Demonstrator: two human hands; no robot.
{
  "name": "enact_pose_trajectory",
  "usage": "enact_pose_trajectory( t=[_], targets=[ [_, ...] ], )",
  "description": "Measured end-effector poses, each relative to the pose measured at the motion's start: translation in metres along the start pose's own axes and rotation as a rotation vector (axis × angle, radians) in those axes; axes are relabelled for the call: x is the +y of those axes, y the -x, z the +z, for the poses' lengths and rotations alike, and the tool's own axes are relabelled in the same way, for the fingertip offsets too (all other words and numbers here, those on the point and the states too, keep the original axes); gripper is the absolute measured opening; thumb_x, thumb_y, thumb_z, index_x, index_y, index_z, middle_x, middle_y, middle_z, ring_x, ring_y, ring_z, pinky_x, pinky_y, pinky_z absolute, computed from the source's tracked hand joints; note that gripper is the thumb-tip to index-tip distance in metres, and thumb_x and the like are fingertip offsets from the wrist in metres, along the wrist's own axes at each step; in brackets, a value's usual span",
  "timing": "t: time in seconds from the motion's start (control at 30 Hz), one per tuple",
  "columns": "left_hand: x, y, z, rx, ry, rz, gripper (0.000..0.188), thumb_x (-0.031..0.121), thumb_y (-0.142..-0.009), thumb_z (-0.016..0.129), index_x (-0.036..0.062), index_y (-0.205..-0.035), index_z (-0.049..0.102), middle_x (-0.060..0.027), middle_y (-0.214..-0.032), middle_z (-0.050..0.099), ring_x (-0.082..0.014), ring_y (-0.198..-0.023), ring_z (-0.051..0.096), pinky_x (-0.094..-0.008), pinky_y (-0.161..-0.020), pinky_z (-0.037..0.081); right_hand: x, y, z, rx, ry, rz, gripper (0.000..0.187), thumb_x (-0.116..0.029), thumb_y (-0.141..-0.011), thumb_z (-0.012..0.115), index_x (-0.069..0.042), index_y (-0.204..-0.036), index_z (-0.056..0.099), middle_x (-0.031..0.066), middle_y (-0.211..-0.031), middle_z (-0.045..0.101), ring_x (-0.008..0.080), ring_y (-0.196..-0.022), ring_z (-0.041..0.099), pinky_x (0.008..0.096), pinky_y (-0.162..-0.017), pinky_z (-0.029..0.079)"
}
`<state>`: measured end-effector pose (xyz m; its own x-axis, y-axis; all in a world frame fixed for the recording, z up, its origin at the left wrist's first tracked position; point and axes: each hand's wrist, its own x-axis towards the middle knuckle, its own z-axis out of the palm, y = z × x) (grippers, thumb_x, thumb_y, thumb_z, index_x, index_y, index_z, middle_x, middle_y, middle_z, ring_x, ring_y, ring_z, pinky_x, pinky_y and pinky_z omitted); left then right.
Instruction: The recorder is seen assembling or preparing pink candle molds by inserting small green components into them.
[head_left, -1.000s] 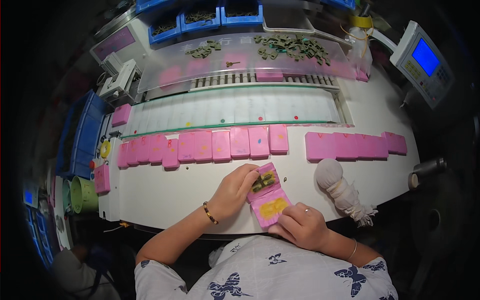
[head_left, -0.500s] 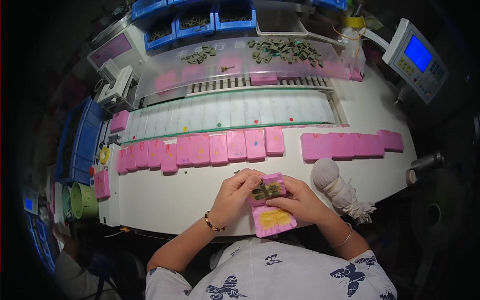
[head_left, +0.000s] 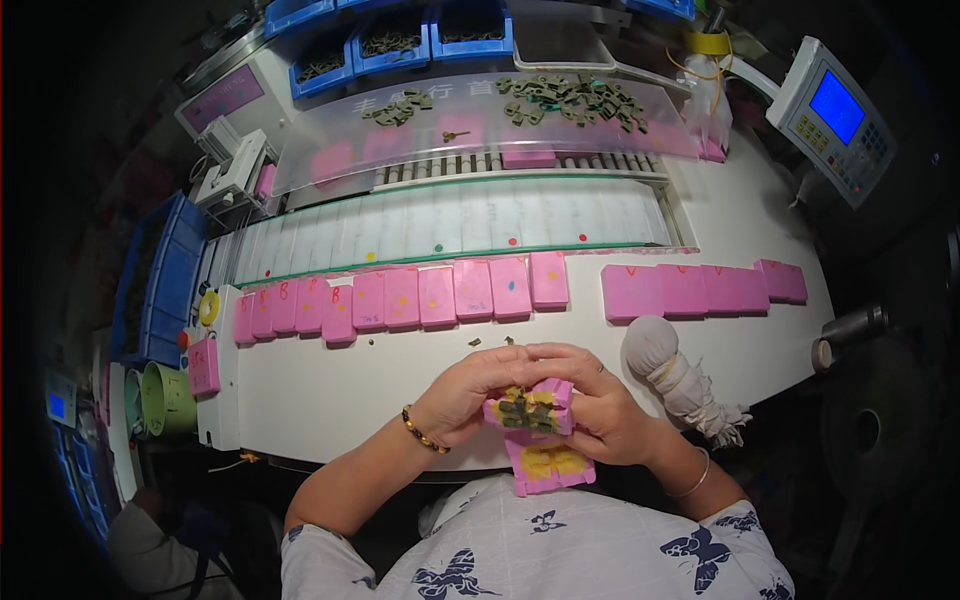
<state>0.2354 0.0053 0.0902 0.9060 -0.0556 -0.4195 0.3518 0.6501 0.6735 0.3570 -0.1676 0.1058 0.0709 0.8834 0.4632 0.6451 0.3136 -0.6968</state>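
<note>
1. The left hand (head_left: 460, 398) is curled snugly round the left side of the pink mold (head_left: 553, 463). Its fingers do not spread out.
2. The right hand (head_left: 615, 415) is curled round the right side of the same mold. The fingertips of both hands come close together at the far edge, and some are hidden, so I cannot tell how hard they press.
3. The mold is up in both hands, just in front of the shirt (head_left: 490, 545), over the near edge of the table (head_left: 300, 400).
4. Done, it seems: the mold is open. Its top half (head_left: 563, 405) and bottom half (head_left: 545, 488) are spread apart, one below the other.
5. Not done, it seems: the green bits (head_left: 525, 412) sit in the top half and are not out. The bottom half shows yellow, and I see no green in it.
6. A big green pile (head_left: 585, 100) and a small green pile (head_left: 400, 107) lie on the clear board (head_left: 310, 165). Those look finished.
7. Pink blocks stand in a left row (head_left: 400, 297) and a right row (head_left: 685, 290). They look shut, but I cannot tell what is inside.
8. Little crumbs (head_left: 474, 342) lie on the table near the hands.
</note>
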Motion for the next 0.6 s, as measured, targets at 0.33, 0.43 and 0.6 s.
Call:
enact_pose_trajectory(
  t=[0.33, 0.43, 0.6],
  targets=[
    [0.004, 0.015, 0.009, 0.081, -0.592, 0.514, 0.034, 0.022, -0.101, 0.051, 0.0039, -0.127, 0.064, -0.0091, -0.135, 0.059, -0.0208, -0.124, 0.053, -0.0361, -0.105, 0.040, -0.003, 0.006, -0.006, 0.106, 0.218, 0.084, 0.020, -0.003, -0.068, 0.076, 0.003, -0.079, 0.061, 0.0175, -0.115, 0.060, 0.0343, -0.096, 0.065, 0.0403, -0.078, 0.056],
    [0.002, 0.019, 0.017, 0.040, -0.738, 0.618, 0.038, 0.011, -0.086, 0.072, 0.0062, -0.124, 0.067, -0.0139, -0.141, 0.055, -0.0251, -0.131, 0.051, -0.0385, -0.112, 0.036, 0.000, 0.009, -0.008, 0.162, 0.370, 0.073, 0.021, -0.004, -0.065, 0.076, 0.003, -0.080, 0.064, 0.0175, -0.103, 0.062, 0.0328, -0.087, 0.065, 0.0391, -0.070, 0.054],
    [-0.006, 0.019, 0.010, 0.092, -0.872, 0.730, 0.033, 0.004, -0.081, 0.076, 0.0057, -0.114, 0.070, -0.0108, -0.125, 0.062, -0.0203, -0.117, 0.058, -0.0325, -0.099, 0.047, -0.002, 0.007, -0.007, 0.192, 0.454, 0.052, 0.023, -0.007, -0.065, 0.078, 0.002, -0.082, 0.065, 0.0166, -0.103, 0.062, 0.0326, -0.087, 0.064, 0.0392, -0.069, 0.054]
  ],
)
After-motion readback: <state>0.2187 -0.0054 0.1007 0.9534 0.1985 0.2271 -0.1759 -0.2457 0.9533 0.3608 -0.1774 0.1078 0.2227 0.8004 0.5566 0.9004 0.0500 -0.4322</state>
